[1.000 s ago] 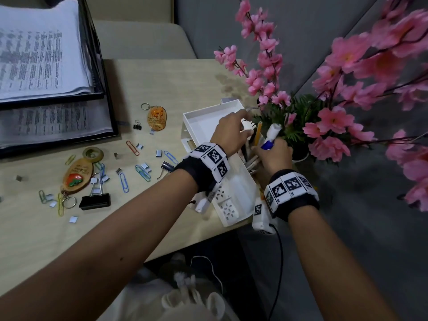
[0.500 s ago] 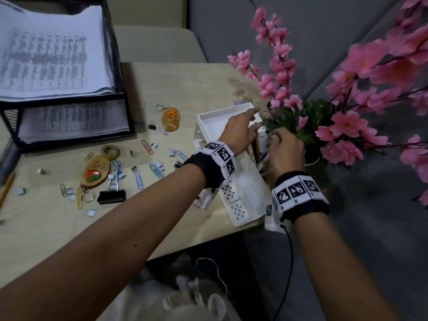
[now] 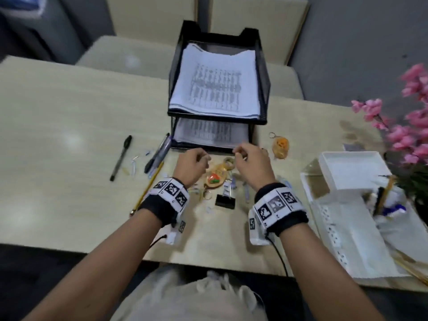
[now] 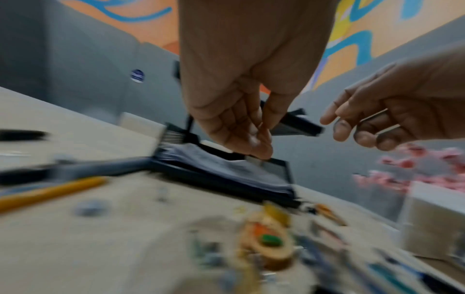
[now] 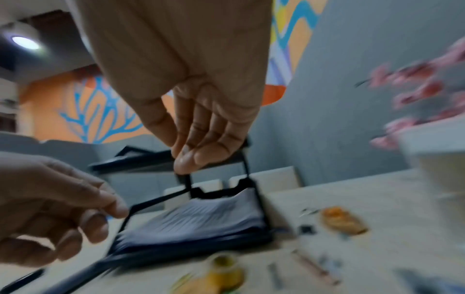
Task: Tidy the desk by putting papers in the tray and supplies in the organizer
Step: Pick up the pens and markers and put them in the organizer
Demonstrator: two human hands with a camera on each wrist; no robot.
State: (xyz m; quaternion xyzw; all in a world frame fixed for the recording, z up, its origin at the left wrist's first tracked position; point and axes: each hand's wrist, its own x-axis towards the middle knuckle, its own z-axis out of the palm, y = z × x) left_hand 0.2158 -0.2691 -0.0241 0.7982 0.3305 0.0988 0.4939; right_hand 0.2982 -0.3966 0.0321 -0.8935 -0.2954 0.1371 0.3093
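Black mesh is framing the two-tier tray (image 3: pixel 264 93), which is standing at the far middle of the surface (image 3: pixel 69 126) with printed papers (image 3: pixel 215 89) lying in both tiers. I am seeing my left hand (image 3: pixel 191 166) and right hand (image 3: pixel 251 163) hovering side by side just near of the tray's lower tier, above the scattered supplies; both wrist views are showing the fingers loosely curled with thumb and fingertips close together, each grip slack and carrying nothing I can make out. Below and between the hands a wooden keychain (image 3: pixel 215 178) is lying, with a black binder clip (image 3: pixel 225 201) just near of it and small clips scattered around, too blurred to count. To the left, a black pen (image 3: pixel 121 157), a dark pen (image 3: pixel 158 152) and a yellow pencil (image 3: pixel 148 186) are lying on the surface. An orange keychain (image 3: pixel 280 146) is lying right of the tray. Far right, the white organizer (image 3: pixel 347 172) is sitting near the edge with a few pens standing in it, beside pink flowers (image 3: pixel 407 135).
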